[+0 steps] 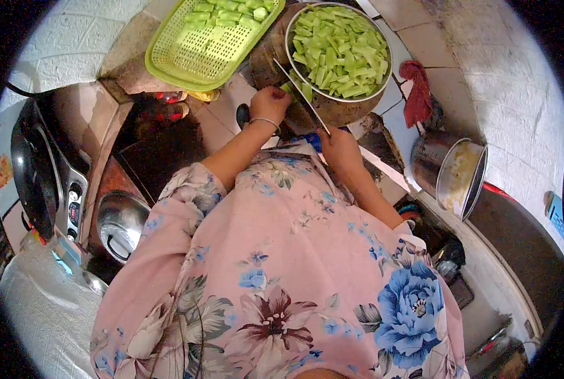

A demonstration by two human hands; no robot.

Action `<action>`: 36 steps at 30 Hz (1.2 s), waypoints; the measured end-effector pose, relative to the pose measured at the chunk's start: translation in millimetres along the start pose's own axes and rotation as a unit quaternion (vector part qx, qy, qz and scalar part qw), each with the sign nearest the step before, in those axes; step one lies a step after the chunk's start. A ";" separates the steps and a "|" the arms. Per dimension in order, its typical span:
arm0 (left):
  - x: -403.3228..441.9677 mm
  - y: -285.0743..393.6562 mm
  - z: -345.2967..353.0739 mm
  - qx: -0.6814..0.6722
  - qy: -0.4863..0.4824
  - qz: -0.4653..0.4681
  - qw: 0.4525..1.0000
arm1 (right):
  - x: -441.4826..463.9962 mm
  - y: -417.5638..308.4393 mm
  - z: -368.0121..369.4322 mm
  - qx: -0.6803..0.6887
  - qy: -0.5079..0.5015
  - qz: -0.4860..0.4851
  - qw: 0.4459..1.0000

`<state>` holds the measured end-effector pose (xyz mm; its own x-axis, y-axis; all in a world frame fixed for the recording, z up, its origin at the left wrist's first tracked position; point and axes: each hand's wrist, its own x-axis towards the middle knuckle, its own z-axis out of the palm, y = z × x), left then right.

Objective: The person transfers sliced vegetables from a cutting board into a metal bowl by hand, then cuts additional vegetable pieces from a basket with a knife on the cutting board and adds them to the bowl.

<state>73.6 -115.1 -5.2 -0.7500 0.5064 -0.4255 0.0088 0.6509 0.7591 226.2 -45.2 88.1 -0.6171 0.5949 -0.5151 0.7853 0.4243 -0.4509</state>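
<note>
My right hand (pixel 340 150) is closed round the handle of a long knife (pixel 302 96), its blade slanting up and left over a round wooden chopping board (pixel 348 111). My left hand (pixel 271 105) has its fingers curled in at the board's left side, pinching a pale green vegetable piece (pixel 288 87) close to the blade. More of the green vegetable lies just beyond the blade, partly hidden by it. A round metal-rimmed bowl (pixel 390 66) sits on the board's far right, heaped with cut green vegetable pieces (pixel 339 50).
Beyond my left hand is a yellow-green plastic basket (pixel 187 60) with longer peeled stalks (pixel 228 12). A metal pot (pixel 449 170) lies tilted at right, below a red cloth (pixel 416 95). At left are a black pan (pixel 35 164) and a metal bowl (pixel 121 221).
</note>
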 end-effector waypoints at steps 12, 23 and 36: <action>4.6 6.8 -1.1 0.110 -0.009 0.012 0.994 | 1.4 -2.1 5.5 -0.011 0.014 0.020 1.000; 5.4 8.4 -2.6 0.103 -0.023 0.010 0.994 | 21.0 5.6 15.3 -0.055 -0.025 0.005 0.998; -0.2 13.0 -8.9 0.078 -0.059 0.000 0.995 | 13.9 9.2 16.3 0.005 0.029 -0.025 0.999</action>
<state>68.1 -111.7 9.2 -0.6676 0.5625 -0.4877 0.1177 0.7266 0.6769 224.0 -44.1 64.9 -0.6515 0.6120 -0.4483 0.7527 0.4480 -0.4824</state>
